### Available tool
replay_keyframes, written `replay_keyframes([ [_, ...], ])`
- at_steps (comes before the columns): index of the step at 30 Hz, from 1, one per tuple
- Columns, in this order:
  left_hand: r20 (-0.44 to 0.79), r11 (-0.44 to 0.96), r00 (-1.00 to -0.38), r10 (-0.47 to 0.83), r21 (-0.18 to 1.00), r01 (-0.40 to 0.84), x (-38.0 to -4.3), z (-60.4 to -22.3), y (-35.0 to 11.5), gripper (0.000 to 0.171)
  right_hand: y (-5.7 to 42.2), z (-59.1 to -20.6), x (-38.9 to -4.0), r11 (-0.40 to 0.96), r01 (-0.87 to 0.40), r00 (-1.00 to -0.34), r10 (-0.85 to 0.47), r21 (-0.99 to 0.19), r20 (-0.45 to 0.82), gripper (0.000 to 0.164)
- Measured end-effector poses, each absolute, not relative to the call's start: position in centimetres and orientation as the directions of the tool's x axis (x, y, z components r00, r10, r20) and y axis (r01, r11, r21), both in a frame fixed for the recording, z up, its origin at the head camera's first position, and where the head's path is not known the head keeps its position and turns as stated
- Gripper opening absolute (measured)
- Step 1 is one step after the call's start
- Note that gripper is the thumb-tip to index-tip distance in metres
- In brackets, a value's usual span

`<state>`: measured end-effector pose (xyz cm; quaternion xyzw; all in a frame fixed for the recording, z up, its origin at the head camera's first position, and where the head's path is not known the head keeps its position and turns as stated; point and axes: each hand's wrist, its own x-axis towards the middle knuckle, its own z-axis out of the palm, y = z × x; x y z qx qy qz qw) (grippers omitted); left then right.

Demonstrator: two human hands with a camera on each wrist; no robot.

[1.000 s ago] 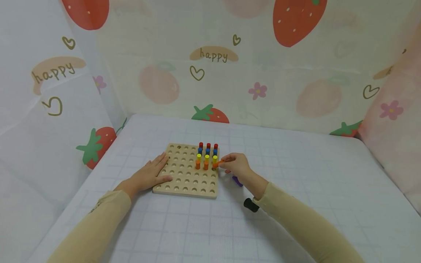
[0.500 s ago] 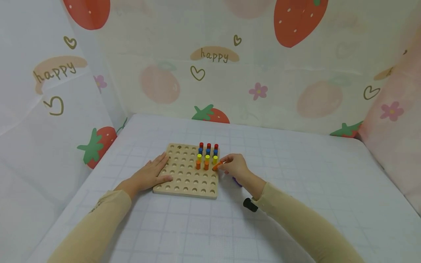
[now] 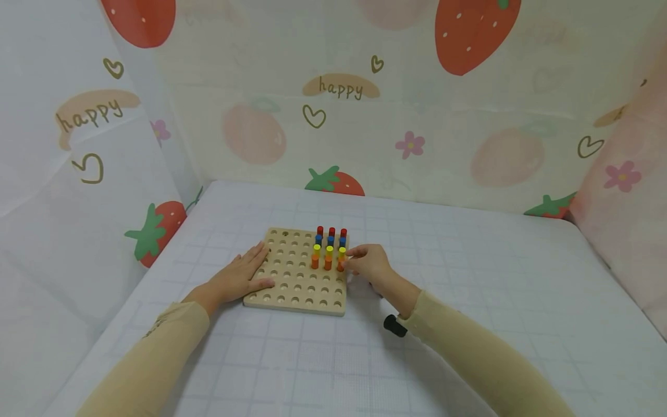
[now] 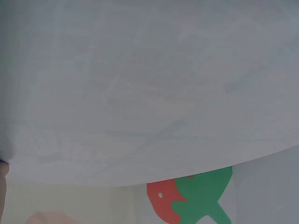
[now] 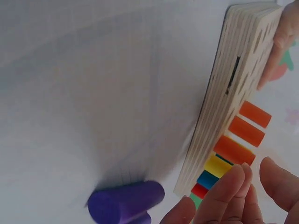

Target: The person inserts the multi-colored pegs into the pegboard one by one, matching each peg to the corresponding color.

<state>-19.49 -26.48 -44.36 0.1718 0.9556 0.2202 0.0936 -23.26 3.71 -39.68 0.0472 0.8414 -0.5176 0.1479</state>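
A square wooden pegboard [image 3: 292, 306] lies on the table, its right columns carrying upright red, blue, yellow and orange pegs. My left hand [image 3: 238, 279] rests flat on the board's left edge with fingers spread. At the right edge, my right hand [image 3: 371, 263] is beside the rightmost orange peg [image 5: 235, 150], which stands in its hole. The right wrist view shows thumb and fingertips [image 5: 233, 179] apart, right at that peg's top. Two more orange pegs [image 3: 321, 263] stand to its left. Only a sliver of hand enters the left wrist view.
Purple cylinders [image 5: 124, 200] lie on the table right of the board, mostly hidden under my right hand in the head view. A black cylinder [image 3: 395, 325] lies by the right sleeve. Printed cloth walls [image 3: 365, 127] enclose the table [image 3: 292, 365].
The orange peg at my right hand has gone from tilted in the fingers to upright in its hole. The right fingers have parted around its top. My left hand stays in place.
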Motion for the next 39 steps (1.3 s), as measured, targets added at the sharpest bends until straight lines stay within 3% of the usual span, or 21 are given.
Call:
replay_keyframes([
  [17, -0.112, 0.85, -0.926, 0.361, 0.448, 0.278, -19.5, -44.3, -26.4, 0.092, 10.6, -38.5, -23.7, 0.504, 0.115, -0.965, -0.149, -0.856, -0.217, 0.033],
  [31, -0.097, 0.845, -0.926, 0.365, 0.452, 0.286, -19.8, -44.9, -26.5, 0.091, 14.8, -38.8, -24.3, 0.673, 0.167, -0.862, -0.255, -0.721, -0.438, 0.052],
  [36, -0.101, 0.847, -0.925, 0.367, 0.447, 0.287, -19.8, -44.8, -26.4, 0.091, 15.8, -39.4, -24.4, 0.747, 0.125, -0.802, -0.311, -0.653, -0.509, 0.057],
  [39, -0.102, 0.847, -0.925, 0.367, 0.447, 0.287, -19.8, -44.8, -26.4, 0.091, 16.2, -40.0, -24.4, 0.745, 0.084, -0.799, -0.346, -0.662, -0.491, 0.057],
])
